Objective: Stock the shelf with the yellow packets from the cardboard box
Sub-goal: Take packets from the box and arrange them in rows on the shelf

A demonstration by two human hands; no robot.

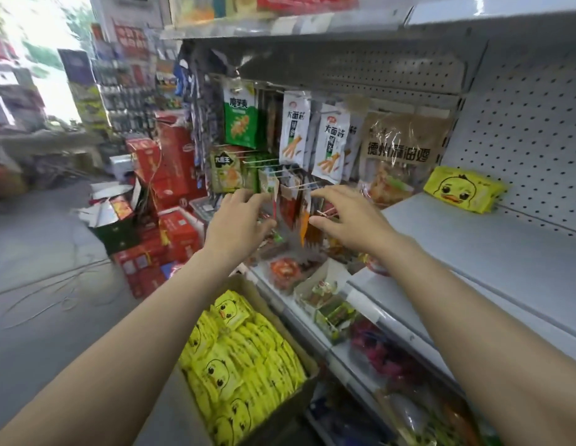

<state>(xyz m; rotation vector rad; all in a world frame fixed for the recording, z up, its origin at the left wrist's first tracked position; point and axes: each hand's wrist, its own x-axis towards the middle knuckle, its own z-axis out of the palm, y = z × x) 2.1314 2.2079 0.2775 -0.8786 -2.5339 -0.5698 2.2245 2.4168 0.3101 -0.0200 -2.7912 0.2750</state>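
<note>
Yellow packets (pixel 241 365) fill the cardboard box (pixel 299 346); both hands – left hand (pixel 238 217), right hand (pixel 344 217) – reach loose-fingered, holding nothing.

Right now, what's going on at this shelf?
A person is restocking. The cardboard box below is full of yellow packets, and one yellow packet already sits on the shelf. Both the left hand and the right hand hold nothing and reach among small snack packets hanging on hooks.
</note>
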